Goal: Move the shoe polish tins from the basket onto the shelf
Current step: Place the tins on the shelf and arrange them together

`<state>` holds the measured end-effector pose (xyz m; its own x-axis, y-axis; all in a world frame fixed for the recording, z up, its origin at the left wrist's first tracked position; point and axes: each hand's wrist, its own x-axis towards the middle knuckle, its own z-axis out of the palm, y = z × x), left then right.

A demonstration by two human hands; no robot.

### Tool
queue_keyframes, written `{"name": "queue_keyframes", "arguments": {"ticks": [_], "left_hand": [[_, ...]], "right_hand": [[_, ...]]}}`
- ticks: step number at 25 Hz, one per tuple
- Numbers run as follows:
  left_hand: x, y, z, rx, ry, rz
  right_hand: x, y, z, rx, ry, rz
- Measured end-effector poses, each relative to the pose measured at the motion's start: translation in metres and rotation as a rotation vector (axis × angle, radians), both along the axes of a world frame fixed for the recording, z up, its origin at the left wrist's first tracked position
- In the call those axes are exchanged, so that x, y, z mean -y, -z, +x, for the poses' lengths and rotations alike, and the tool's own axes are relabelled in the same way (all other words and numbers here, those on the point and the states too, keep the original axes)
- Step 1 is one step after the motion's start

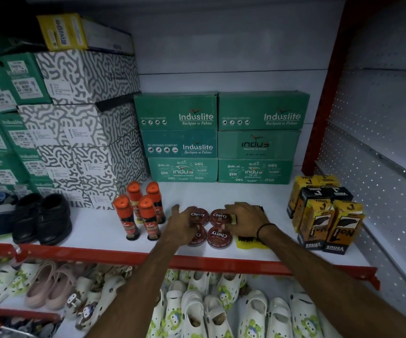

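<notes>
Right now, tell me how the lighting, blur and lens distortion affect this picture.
Head view: dim and bluish, darkest at the top-left corner; wide-angle bend curves the red shelf edge and leans the side boxes; the Cherry tins and green Induslite boxes read sharply at centre; the left hand and right hand look slightly soft; no strong glare.

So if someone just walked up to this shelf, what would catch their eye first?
Probably the two hands, left hand and right hand, resting on four red polish tins at the shelf's front middle. Next, the orange-capped bottles just left of them, and the green shoe boxes stacked behind against the back wall.
</notes>
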<state>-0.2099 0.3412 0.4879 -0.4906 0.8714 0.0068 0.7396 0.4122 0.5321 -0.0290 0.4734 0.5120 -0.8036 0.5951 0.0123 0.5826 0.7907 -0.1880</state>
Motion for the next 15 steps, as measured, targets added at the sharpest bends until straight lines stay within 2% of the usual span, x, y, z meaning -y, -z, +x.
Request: {"name": "queue_keyframes", "arguments": {"ticks": [1, 3, 6, 11, 15], "left_hand": [[0.001, -0.001, 0.009, -0.029, 0.004, 0.051], [-0.004, -0.003, 0.031, -0.137, 0.155, 0.122], [-0.02, 0.001, 0.069, -0.271, 0.353, 0.06], [-0.041, 0.015, 0.097, -0.358, 0.445, -0.019], [-0.046, 0.018, 0.099, -0.342, 0.432, 0.001]], "right_hand": [[-0.002, -0.004, 0.008, -0.042, 0.037, -0.034], [-0.011, -0.01, 0.027, -0.087, 0.086, -0.093], [-0.019, -0.015, 0.057, -0.006, 0.111, -0.126], [-0.015, -0.01, 0.08, 0.145, 0.08, -0.02], [-0.018, 0.0, 0.089, 0.074, 0.099, -0.03]]}}
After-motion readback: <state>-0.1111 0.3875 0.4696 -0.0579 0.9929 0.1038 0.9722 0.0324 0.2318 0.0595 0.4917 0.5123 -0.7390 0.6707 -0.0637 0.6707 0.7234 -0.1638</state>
